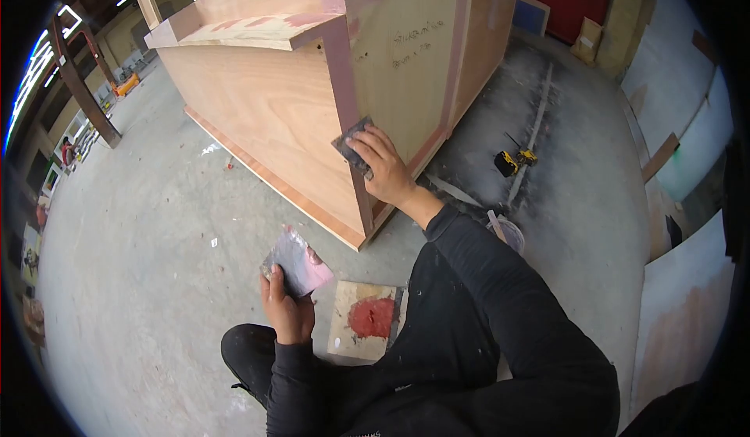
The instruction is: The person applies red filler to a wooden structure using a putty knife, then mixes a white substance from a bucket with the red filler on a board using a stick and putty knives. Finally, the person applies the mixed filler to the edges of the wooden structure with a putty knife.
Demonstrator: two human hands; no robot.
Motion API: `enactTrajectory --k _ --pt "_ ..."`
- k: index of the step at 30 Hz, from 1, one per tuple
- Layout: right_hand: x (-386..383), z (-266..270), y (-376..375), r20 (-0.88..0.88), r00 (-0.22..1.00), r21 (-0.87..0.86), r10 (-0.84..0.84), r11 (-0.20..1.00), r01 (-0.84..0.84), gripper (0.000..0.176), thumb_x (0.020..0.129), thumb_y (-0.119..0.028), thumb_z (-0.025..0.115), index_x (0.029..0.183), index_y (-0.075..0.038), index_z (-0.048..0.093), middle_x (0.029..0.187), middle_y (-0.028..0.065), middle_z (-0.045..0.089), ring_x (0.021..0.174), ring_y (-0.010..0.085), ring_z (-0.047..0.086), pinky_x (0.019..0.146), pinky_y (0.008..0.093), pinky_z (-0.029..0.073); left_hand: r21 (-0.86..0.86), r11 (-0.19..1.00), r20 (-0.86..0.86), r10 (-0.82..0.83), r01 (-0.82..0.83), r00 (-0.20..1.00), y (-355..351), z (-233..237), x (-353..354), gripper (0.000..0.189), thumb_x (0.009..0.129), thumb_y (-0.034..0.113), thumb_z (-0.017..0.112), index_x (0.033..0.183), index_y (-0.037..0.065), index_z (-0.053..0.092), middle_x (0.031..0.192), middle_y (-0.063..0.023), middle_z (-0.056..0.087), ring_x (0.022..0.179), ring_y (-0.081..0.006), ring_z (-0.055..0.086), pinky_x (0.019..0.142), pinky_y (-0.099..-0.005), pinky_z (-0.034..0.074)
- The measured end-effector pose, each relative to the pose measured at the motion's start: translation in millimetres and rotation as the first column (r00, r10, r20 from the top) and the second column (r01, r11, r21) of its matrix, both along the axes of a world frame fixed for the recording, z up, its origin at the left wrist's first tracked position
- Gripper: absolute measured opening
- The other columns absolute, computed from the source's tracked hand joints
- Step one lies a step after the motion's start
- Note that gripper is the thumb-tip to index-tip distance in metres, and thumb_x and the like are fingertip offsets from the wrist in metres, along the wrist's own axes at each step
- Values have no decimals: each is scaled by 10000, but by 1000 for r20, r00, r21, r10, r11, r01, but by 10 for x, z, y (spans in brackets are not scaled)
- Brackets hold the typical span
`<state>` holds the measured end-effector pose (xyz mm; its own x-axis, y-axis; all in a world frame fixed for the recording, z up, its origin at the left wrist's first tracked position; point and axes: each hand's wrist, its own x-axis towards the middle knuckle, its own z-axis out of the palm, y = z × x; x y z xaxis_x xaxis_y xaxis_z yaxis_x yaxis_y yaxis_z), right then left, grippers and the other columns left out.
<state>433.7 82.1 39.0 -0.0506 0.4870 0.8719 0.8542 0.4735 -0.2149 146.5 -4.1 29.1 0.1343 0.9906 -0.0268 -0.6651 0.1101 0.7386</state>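
Observation:
My right hand (383, 163) is closed on a dark flat scraper (350, 145), which lies against the corner edge of a wooden cabinet (266, 116). A pinkish strip runs down that corner. Lower and to the left, my left hand (287, 304) grips a second flat plate (297, 263), grey with pink smears, held up above the floor with the thumb on its face. Between my legs and the cabinet, a square board (341, 329) with a mound of red paste (371, 317) rests low down.
A yellow and black power tool (516, 160) lies on the floor right of the cabinet. Nearer, a bucket (512, 238) with a stick in it stands beside my right forearm. Large pale panels (680, 304) lean along the right side. A post (82, 93) rises at the far left.

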Motion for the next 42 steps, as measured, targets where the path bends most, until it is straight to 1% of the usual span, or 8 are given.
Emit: enactTrajectory --k 3,6,10,16,20,28,35,42 --pt "92 -185 -163 73 997 -126 32 992 -23 546 705 97 560 1235 -36 565 1279 153 529 1257 379 443 1070 441 373 -78 995 63 -60 64 996 6 -6 37 290 1021 166 421 1286 49 442 1224 -109 576 1085 -230 607 937 -400 506" --pt "121 -267 -413 -94 978 -439 186 874 -208 588 666 164 496 1220 -18 570 1251 177 556 1222 363 501 1050 413 406 -162 980 149 -90 114 985 -4 -66 92 311 1023 161 405 1310 45 428 1271 -123 558 1142 -239 582 982 -415 484" --pt "-220 152 -994 -183 889 -422 419 784 -456 591 646 170 491 1201 -11 576 1226 182 583 1186 362 540 1021 414 426 111 985 -89 144 -133 986 -58 -158 197 243 1013 176 476 1224 59 497 1140 -70 600 1008 -162 599 875 -330 507" --pt "-468 479 -1365 204 904 -394 377 876 -277 523 679 81 588 1168 -103 613 1232 116 566 1244 332 479 1012 461 393 278 934 -256 299 -226 919 -178 -134 274 189 1016 132 479 1177 37 507 1090 -61 615 949 -126 595 847 -288 497" --pt "-635 384 -1413 210 928 -392 308 896 -208 507 691 43 610 1166 -129 639 1246 108 554 1255 339 463 1007 449 393 372 904 -343 344 -209 874 -324 -41 314 198 1026 131 464 1175 9 512 1034 -25 588 909 -77 522 832 -236 439" --pt "-492 -98 -1266 354 847 -476 395 856 -200 456 756 -1 571 1188 -136 630 1231 93 537 1246 325 444 994 480 391 380 817 -124 510 -434 851 -38 10 -20 206 1020 183 497 1149 26 533 1091 -53 598 966 -116 551 884 -277 455" --pt "253 92 -309 244 945 53 -219 976 213 436 789 -12 582 1203 -145 610 1243 115 479 1265 342 362 1056 505 310 218 932 -238 338 -289 911 16 -255 -148 235 1010 202 512 1197 60 516 1095 -44 600 982 -133 578 875 -302 480" --pt "186 37 181 138 967 186 -216 964 189 586 682 87 589 1215 -156 605 1267 99 469 1277 351 377 1080 488 317 182 937 -269 338 -297 902 -10 -170 -33 232 1015 198 499 1201 61 509 1117 -50 603 994 -142 590 882 -310 486"
